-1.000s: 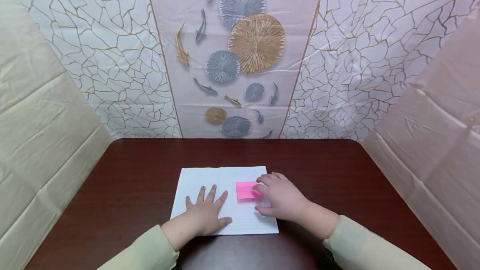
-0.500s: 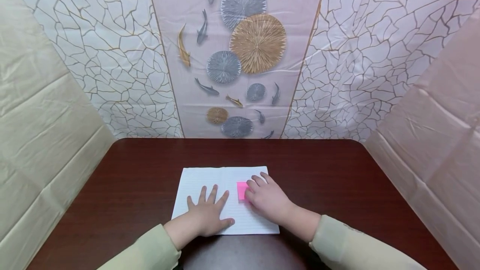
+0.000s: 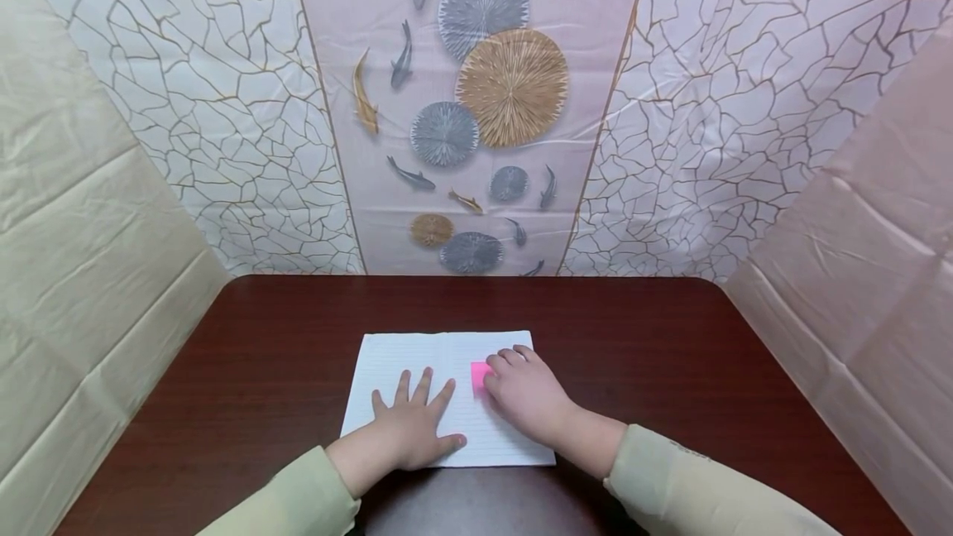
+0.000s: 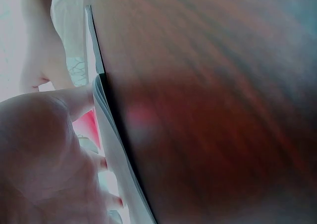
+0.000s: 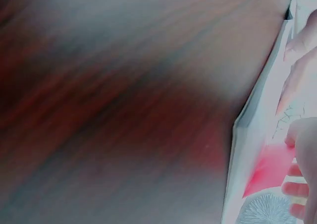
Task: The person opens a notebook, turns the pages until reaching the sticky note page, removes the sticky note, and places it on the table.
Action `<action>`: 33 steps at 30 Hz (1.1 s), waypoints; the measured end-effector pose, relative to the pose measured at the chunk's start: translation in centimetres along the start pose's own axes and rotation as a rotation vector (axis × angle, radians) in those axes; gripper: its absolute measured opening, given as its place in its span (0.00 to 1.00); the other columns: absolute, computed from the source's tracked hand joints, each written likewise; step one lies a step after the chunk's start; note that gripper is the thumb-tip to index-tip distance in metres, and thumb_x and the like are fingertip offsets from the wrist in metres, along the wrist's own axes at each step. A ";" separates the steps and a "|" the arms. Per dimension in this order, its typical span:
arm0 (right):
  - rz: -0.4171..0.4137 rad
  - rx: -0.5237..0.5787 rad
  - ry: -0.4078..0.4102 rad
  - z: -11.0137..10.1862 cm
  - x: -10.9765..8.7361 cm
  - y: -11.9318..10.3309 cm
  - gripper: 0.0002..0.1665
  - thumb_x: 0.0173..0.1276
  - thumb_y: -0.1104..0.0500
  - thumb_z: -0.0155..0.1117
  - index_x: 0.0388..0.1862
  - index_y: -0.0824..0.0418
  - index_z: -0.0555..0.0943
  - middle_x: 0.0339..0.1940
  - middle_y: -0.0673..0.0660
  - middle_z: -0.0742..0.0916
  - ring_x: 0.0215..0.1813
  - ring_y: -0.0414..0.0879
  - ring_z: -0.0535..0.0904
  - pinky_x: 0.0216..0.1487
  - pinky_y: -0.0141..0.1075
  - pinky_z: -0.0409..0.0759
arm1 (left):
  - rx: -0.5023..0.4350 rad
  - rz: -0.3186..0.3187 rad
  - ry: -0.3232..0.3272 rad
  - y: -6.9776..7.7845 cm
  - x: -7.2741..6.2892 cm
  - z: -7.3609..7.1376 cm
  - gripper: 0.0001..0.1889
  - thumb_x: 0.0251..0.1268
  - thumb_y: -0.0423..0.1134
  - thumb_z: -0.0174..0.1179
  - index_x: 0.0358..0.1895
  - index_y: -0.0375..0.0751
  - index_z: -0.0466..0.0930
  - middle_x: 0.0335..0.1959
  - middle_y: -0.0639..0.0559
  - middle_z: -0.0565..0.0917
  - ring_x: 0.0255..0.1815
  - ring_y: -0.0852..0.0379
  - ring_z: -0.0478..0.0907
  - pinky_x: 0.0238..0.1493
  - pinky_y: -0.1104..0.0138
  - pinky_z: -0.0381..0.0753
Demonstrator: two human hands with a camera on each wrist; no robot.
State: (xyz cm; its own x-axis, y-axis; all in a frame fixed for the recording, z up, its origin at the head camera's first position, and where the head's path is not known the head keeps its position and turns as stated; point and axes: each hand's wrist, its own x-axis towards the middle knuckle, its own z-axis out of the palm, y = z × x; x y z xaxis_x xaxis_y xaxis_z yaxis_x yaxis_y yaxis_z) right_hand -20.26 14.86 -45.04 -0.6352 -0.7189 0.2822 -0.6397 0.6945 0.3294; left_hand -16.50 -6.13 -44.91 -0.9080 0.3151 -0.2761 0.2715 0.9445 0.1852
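Observation:
An open notebook [image 3: 484,445] with lined white pages lies on the dark table. My left hand [image 3: 409,428] rests flat on its left page, fingers spread. On the right page is a bright pink sticky note [image 3: 479,379]. My right hand [image 3: 530,395] pinches the note's right side, covering much of it in the head view. From the right wrist, the pink note [image 5: 270,169] slants up off the page, with the thumb and curled fingers at its raised edge. The left wrist view shows the left palm [image 4: 39,149] beside the notebook's page edges, with pink behind the thumb.
Around the notebook spreads a dark reddish-brown table [image 3: 298,313] with a glossy surface. A patterned cloth backdrop [image 3: 447,189] rises behind it, and plain beige cloth walls [image 3: 97,271] stand at both sides.
My right hand has moved left over the sticky note, its fingers going from spread to curled at the note's right side. Less pink shows now. The left hand has stayed in place.

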 end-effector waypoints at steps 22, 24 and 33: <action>0.592 0.669 0.042 -0.4 0.5 2.1 0.04 0.66 0.55 0.68 0.32 0.52 0.86 0.43 0.51 0.85 0.46 0.46 0.82 0.50 0.44 0.81 | 0.004 0.001 -0.020 -0.1 0.3 0.0 0.44 0.63 0.72 0.51 0.78 0.56 0.57 0.79 0.41 0.52 0.78 0.31 0.45 0.62 0.24 0.49; 0.647 0.737 0.066 -0.3 0.3 2.3 0.03 0.66 0.56 0.68 0.33 0.53 0.86 0.43 0.51 0.85 0.45 0.46 0.82 0.49 0.44 0.81 | 0.000 0.000 -0.026 -0.1 0.3 -0.1 0.44 0.63 0.72 0.51 0.78 0.56 0.56 0.79 0.41 0.52 0.78 0.31 0.44 0.62 0.24 0.49; 0.841 0.929 0.146 0.0 -0.2 3.0 0.06 0.68 0.57 0.65 0.36 0.59 0.86 0.41 0.54 0.85 0.39 0.47 0.76 0.42 0.40 0.77 | 0.000 0.000 -0.027 -0.1 0.3 -0.1 0.44 0.63 0.72 0.51 0.78 0.55 0.56 0.79 0.41 0.52 0.78 0.31 0.45 0.62 0.24 0.49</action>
State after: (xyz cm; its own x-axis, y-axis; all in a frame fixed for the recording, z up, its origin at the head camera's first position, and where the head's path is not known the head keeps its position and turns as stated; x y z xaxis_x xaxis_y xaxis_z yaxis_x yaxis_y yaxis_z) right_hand -22.08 17.05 -44.14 -0.9772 -0.0009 0.2121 -0.1612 0.6532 -0.7398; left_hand -16.80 -6.12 -44.94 -0.8991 0.3172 -0.3016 0.2713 0.9446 0.1848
